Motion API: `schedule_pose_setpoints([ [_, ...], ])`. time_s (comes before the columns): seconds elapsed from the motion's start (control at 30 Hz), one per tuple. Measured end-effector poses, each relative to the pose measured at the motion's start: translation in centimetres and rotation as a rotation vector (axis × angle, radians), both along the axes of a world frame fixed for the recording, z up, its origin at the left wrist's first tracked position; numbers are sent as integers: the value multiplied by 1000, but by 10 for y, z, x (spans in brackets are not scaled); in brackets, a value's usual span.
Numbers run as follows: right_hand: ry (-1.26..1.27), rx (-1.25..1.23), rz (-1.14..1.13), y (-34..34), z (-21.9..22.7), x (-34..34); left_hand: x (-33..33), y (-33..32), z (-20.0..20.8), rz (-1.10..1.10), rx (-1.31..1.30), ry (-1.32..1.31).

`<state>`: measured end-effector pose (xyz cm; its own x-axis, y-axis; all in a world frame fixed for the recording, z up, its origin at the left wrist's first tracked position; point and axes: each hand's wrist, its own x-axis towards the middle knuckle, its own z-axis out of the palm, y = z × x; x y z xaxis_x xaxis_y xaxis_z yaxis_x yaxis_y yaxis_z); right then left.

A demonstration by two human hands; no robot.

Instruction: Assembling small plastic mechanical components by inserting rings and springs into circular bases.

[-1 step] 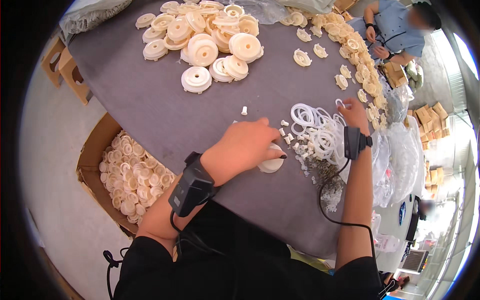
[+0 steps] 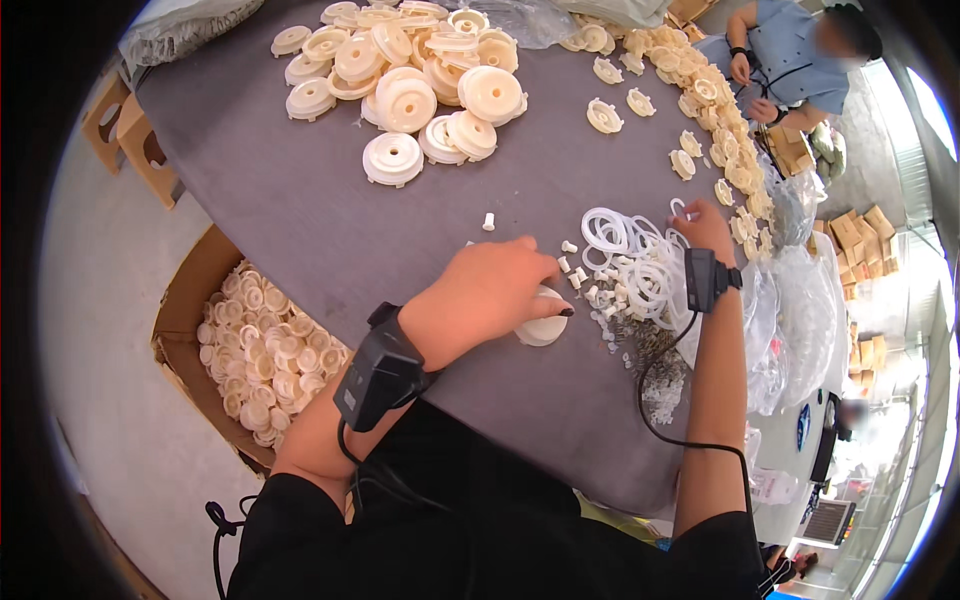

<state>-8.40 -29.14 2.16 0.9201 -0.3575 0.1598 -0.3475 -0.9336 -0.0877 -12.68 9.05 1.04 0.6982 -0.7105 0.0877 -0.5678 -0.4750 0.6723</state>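
My left hand [image 2: 487,290] curls over a white round plastic disc [image 2: 543,325] lying on the grey table. Its thumb and fingers grip the disc's edge, and the hand hides part of it. Further right, my right hand [image 2: 706,225] pinches a translucent white ring [image 2: 678,207] between its fingertips. Just below that hand spreads a heap of similar rings [image 2: 610,230]. Small white plugs [image 2: 565,264] lie between the two hands. Beside them are a pile of small metal springs [image 2: 645,340] and tiny clear pieces [image 2: 662,398].
Cream round parts [image 2: 405,98] are heaped at the table's far side. Flat cream caps [image 2: 705,90] line the right edge, near plastic bags [image 2: 805,310]. A cardboard box [image 2: 185,310] of round parts stands at left. Another person [image 2: 790,60] works at far right.
My right hand has shifted very slightly to the left, with the ring still at its fingertips. The left hand stays on the disc.
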Motion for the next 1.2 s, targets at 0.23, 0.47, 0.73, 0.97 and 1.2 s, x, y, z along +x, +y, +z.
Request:
schedule_pose_setpoints([
  [0.23,-74,337,86,9,17,-10,1,5,-8,94,-165,-65],
  [0.47,51,1254,375,141,55,-98,-7,9,17,101,-582,379],
  [0.73,179,1333,284,185,19,-131,-37,22,2,133,-511,464],
  [0.97,-96,851,423,199,-4,-132,-43,12,-12,327,-348,53],
  [1.2,-113,927,283,203,-16,-133,-41,3,-6,431,-198,15],
])
